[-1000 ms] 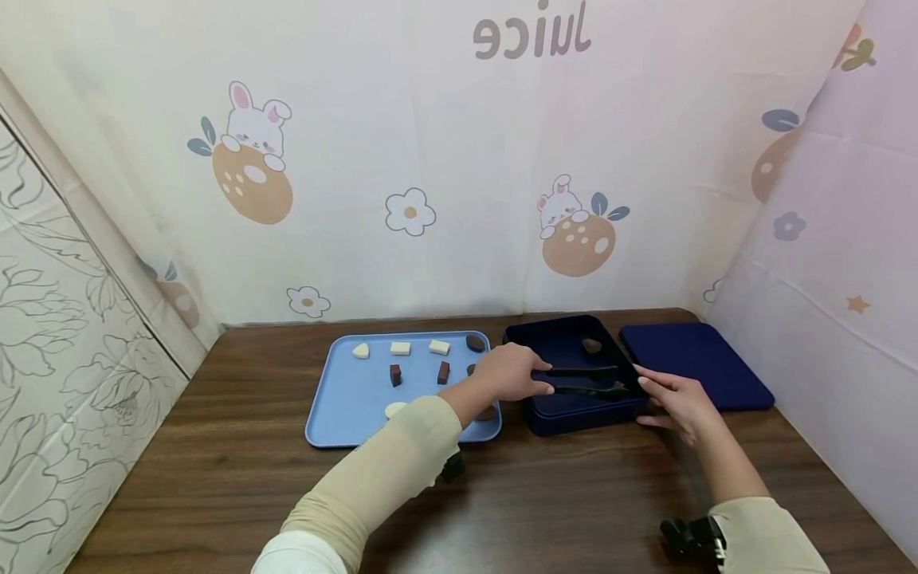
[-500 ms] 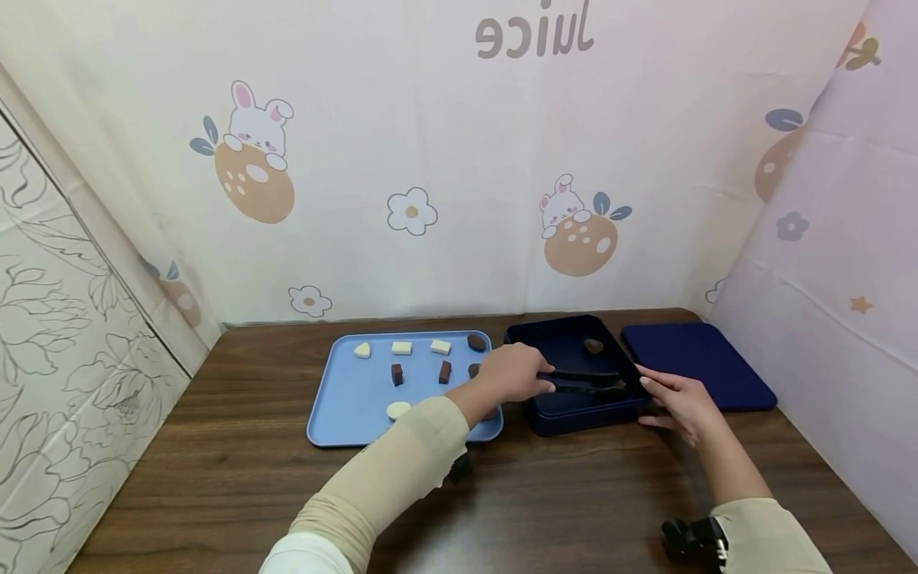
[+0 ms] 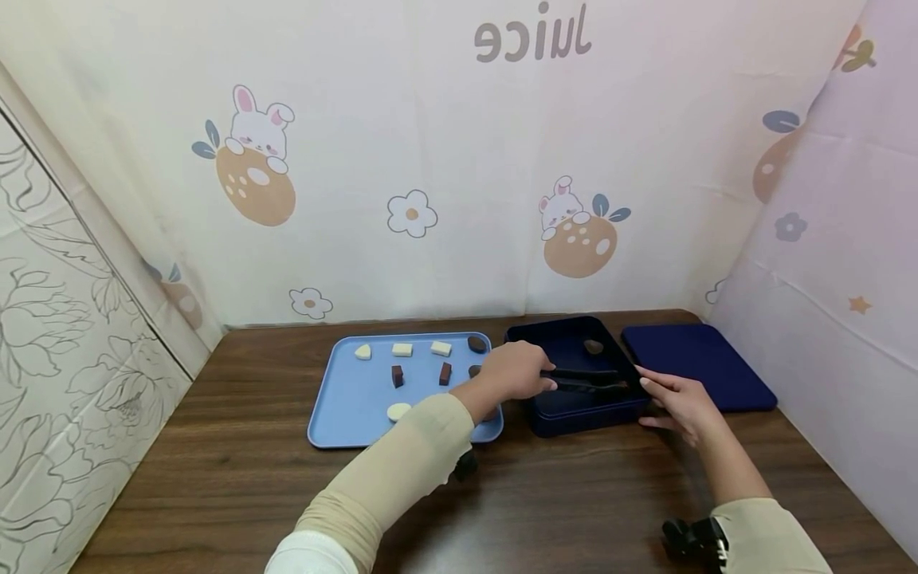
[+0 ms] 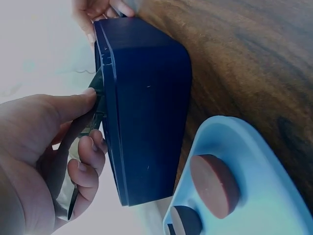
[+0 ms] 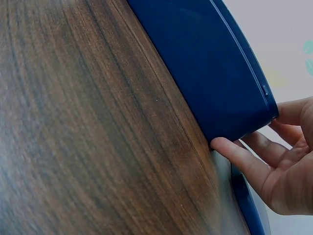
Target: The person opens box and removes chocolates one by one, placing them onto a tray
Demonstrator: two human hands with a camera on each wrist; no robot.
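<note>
My left hand (image 3: 512,372) holds dark tongs (image 3: 584,374), whose arms reach rightward into a navy box (image 3: 584,422). A small brown piece (image 3: 622,386) shows at the tips of the tongs, low in the box's right part. Farther back inside lies a dark brown chocolate (image 3: 593,347). In the left wrist view, thumb and fingers wrap the tongs (image 4: 100,103) right beside the box's wall. My right hand (image 3: 677,406) grips the box's right end, thumb at the rim and fingers (image 5: 239,152) low on the outside wall.
Left of the box, a light blue tray (image 3: 344,402) bears white, brown and dark chocolates, including a round brown piece (image 4: 215,186); my left forearm partly covers it. A navy lid (image 3: 699,367) lies flat at the right. Patterned curtains hang behind the wooden table (image 3: 559,502).
The two arms of the tongs have drawn closer together, and my left hand has shifted slightly right. My right hand keeps its place on the box.
</note>
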